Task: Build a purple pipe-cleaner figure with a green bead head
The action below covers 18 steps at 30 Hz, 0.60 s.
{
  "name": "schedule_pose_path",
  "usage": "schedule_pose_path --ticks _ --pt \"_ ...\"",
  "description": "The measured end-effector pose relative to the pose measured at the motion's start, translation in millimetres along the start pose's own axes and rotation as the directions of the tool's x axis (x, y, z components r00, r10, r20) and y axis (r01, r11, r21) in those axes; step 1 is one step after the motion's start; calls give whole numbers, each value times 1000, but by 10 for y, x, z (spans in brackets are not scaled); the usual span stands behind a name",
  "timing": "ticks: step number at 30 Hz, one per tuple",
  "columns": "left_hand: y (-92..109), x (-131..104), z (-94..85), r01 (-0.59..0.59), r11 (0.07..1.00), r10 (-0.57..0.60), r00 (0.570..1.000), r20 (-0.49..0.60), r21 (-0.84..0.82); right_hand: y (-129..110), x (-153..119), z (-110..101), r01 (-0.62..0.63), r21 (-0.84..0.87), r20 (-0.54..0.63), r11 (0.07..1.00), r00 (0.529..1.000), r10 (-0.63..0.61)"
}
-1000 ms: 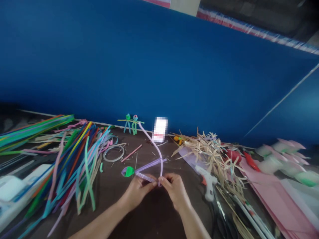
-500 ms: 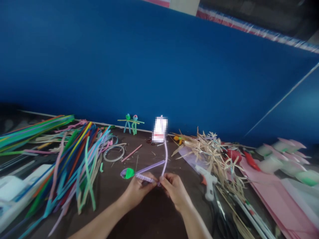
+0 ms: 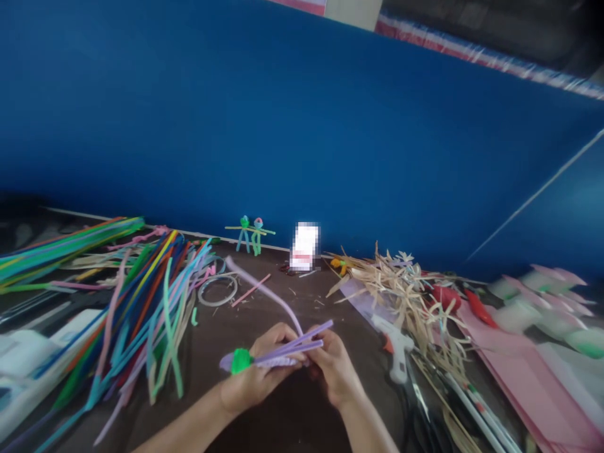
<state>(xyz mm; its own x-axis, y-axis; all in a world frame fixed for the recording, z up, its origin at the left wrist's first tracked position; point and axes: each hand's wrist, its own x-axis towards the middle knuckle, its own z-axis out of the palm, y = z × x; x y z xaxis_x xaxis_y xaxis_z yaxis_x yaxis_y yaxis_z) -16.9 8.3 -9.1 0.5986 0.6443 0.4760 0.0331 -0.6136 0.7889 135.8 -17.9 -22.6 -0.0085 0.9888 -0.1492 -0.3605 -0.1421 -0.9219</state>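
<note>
Blue wall (image 3: 236, 126) behind dark table (image 3: 349, 314). Left hand (image 3: 257, 380) grip closed on purple bundle (image 3: 292, 348), long axis roughly left-right, green wrap (image 3: 241, 360) leftmost. Right hand (image 3: 337, 368), nearer the bundle's free tips, pinches lilac strand (image 3: 265, 290), arcing away leftward.

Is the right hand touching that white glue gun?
Apart: the head view shows dark tabletop between the right hand and the white glue gun.

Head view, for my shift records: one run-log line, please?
left hand: holds purple stems; right hand: pinching there too; green wrap: around stems; glue gun: right of hands
</note>
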Motion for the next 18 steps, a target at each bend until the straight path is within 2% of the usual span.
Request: schedule_pose_path --ticks 3,5,8,10,15,18 --pt "-121 -14 84 22 992 -32 996 -79 -121 -1 14 14 4 62 30 998 1000 -6" --pt "-201 -19 144 92 967 -126 983 -135 -236 18 28 15 0 65 20 998 1000 -2" --pt "-263 -16 202 222 860 -326 932 -159 -460 57 45 8 4 5 -16 1000 1000 -4" --pt "-258 -7 207 248 794 -392 907 -156 -554 71 44 7 28 -52 -14 998 999 -29" --pt "-184 25 165 220 769 -441 863 -248 -600 41 -15 60 162 -284 92 945 986 -142" --pt "-184 36 153 260 803 -457 846 -276 -536 30 -52 94 148 -385 144 911 985 -99"
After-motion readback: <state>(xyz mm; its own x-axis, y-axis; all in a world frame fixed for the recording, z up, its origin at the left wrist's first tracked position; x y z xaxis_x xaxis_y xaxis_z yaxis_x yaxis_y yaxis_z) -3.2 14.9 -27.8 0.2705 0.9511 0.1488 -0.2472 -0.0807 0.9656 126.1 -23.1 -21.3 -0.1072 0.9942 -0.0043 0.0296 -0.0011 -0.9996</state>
